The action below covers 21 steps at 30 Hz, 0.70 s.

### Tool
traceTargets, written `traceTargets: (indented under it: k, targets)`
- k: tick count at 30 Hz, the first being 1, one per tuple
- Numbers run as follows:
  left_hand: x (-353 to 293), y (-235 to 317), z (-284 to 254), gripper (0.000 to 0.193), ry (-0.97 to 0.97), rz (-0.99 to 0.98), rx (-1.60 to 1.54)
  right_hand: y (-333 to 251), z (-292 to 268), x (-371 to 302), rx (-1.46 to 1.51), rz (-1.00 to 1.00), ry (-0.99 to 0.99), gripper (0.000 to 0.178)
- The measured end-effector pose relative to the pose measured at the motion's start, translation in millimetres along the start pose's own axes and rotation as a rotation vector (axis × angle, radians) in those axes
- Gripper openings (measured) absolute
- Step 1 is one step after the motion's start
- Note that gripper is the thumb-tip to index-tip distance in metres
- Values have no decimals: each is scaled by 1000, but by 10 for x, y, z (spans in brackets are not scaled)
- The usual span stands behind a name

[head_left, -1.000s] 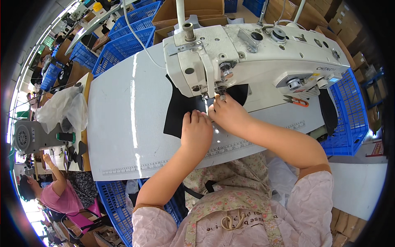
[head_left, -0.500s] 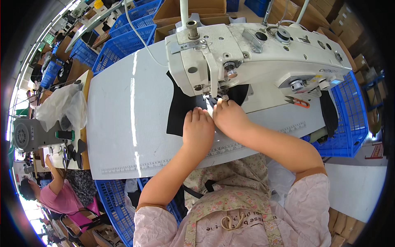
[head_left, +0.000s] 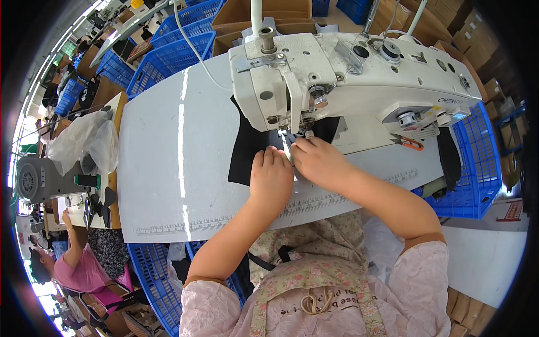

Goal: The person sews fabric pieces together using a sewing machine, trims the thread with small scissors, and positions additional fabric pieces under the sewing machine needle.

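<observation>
1. While the black piece (head_left: 247, 154) lies on the worktop (head_left: 151, 140), partly under the sewing machine (head_left: 317, 67), the left grip (head_left: 273, 175) rests unclenched on it, probably steadying it.
2. The right grip (head_left: 319, 161) curls close below the needle area, perhaps for guiding; whether it pinches anything cannot be told.
3. Orange-handled snips (head_left: 407, 142) lie rightward, likely for easy reach.

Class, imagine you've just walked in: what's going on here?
A person is handling a piece of black material at a white sewing machine. The left hand rests on the material; the right hand has its fingers close to the needle area, partly hidden. Orange-handled snips lie to the right of the hands. Off to the left, a co-worker in pink sits at another workstation.
</observation>
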<state>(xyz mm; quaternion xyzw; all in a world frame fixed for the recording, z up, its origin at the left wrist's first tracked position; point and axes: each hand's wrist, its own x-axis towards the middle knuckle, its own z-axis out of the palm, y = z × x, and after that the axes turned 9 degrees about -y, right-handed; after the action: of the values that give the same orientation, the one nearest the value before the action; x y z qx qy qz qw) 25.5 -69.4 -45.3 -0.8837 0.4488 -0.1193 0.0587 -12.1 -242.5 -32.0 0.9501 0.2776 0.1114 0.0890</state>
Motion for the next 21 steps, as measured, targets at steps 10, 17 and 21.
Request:
traceTargets:
  k: [10,17,21]
  targets:
    - [-2,-25,8,33,24,4,13,30,101,19,-12,-75,-11,11]
    - [17,-25,-13,33,-18,8,22,33,133,19,-25,-50,23,11]
    - [22,-30,36,37,-45,6,-16,36,142,39,-51,-40,8,11]
